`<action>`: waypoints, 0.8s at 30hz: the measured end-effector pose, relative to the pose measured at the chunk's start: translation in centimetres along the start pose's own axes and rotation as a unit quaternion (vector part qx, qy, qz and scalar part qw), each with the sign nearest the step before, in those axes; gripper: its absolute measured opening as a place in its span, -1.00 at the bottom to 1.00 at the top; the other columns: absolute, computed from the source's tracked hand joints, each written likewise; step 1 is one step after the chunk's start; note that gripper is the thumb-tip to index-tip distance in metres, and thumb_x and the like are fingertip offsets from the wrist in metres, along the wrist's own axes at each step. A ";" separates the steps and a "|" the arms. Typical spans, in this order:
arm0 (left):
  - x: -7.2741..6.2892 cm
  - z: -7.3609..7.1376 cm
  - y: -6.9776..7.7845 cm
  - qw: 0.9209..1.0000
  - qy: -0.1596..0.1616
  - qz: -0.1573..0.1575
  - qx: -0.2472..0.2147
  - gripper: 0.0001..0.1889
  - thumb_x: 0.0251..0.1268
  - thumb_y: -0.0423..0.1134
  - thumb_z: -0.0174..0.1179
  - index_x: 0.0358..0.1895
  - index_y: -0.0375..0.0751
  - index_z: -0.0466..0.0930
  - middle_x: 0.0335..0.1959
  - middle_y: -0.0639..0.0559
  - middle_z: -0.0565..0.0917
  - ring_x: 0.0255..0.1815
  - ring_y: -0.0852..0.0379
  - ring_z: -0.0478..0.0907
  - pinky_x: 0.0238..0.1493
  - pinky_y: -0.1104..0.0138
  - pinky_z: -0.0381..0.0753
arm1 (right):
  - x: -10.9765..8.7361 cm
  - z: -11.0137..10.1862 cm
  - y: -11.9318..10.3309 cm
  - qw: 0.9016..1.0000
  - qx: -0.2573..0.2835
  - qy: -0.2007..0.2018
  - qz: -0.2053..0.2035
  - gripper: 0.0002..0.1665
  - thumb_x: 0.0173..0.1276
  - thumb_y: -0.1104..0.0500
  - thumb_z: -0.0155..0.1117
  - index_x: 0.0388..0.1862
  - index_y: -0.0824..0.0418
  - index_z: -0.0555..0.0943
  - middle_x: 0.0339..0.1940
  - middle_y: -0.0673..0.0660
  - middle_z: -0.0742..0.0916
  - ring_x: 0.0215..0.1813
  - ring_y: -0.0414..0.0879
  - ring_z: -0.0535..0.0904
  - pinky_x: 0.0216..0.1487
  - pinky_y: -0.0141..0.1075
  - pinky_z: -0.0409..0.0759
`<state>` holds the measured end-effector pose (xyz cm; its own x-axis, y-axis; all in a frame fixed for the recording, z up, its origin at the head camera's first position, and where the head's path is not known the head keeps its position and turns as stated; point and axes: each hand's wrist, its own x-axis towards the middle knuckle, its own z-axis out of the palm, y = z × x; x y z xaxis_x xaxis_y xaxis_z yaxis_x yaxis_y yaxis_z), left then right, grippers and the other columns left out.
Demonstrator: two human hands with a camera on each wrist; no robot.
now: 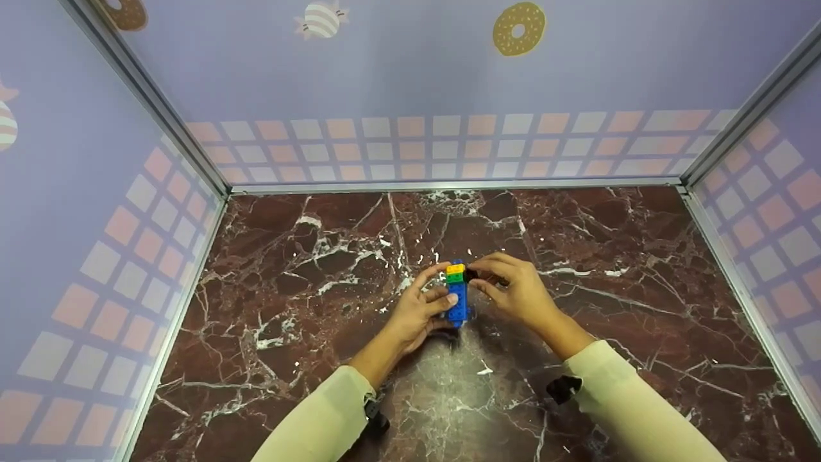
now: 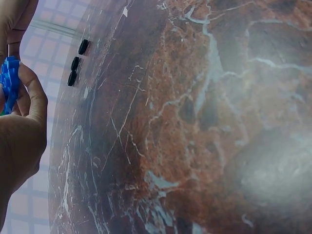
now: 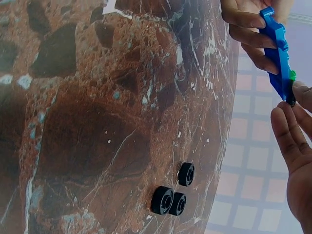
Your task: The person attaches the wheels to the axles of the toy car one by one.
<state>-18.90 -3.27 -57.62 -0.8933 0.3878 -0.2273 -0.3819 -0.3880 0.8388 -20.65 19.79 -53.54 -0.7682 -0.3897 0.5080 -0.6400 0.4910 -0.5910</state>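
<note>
- I see the blue toy-brick body (image 1: 458, 309) held near the middle of the head view, its long side pointing away from the person.
- The left hand (image 1: 414, 316) has a firm hold on it, thumb pressed on the top face and fingers curled around the side.
- At the far part of the body I make out a yellow brick (image 1: 455, 269) and, on its near side, a green brick (image 1: 455, 278).
- The right hand (image 1: 521, 290) is closed to a pinch, thumb and fingertips on a small black piece (image 1: 472, 274) at the body's right side; too much of it is covered for me to tell its shape or whether it is attached.
- My right wrist view shows three black wheels standing on the marbled tabletop (image 1: 301, 333): a larger-looking one (image 3: 162, 200) and another (image 3: 178, 204) side by side, and a third (image 3: 186, 174) just apart.
- Lilac wall panels (image 1: 410, 77) with pink and white squares surround the tabletop.
</note>
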 end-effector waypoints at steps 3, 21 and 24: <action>-0.1 0.1 0.1 1.000 0.001 -0.002 -0.001 -0.23 0.57 -0.50 0.29 0.72 0.00 0.27 -0.08 0.05 0.68 -0.09 0.01 0.81 -0.18 0.16 0.93 | 0.1 0.0 -0.1 1.000 0.019 0.000 0.010 -0.68 0.32 0.38 0.63 0.06 0.32 0.85 -0.01 0.22 0.86 -0.22 0.03 0.84 -0.23 -0.19 0.91; -0.2 0.0 0.2 1.000 -0.006 0.006 0.001 -0.23 0.57 -0.54 0.25 0.73 -0.04 0.25 -0.05 0.06 0.71 -0.08 0.02 0.82 -0.15 0.16 0.93 | 0.0 -0.1 0.0 1.000 -0.007 0.006 -0.019 -0.63 0.21 0.43 0.69 0.02 0.36 0.84 -0.04 0.28 0.87 -0.23 0.13 0.84 -0.24 -0.06 0.92; -0.2 0.0 0.1 1.000 -0.010 0.008 0.000 -0.23 0.58 -0.54 0.24 0.74 -0.05 0.24 -0.03 0.04 0.72 -0.07 0.02 0.82 -0.15 0.17 0.93 | 0.0 0.0 0.1 0.999 -0.011 0.007 -0.032 -0.62 0.22 0.44 0.69 0.03 0.37 0.84 -0.01 0.27 0.86 -0.19 0.11 0.85 -0.20 -0.06 0.92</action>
<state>-18.81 -3.41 -57.49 -0.8944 0.3984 -0.2032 -0.3670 -0.3941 0.8426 -20.66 19.83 -53.58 -0.7248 -0.4098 0.5539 -0.6875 0.4827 -0.5425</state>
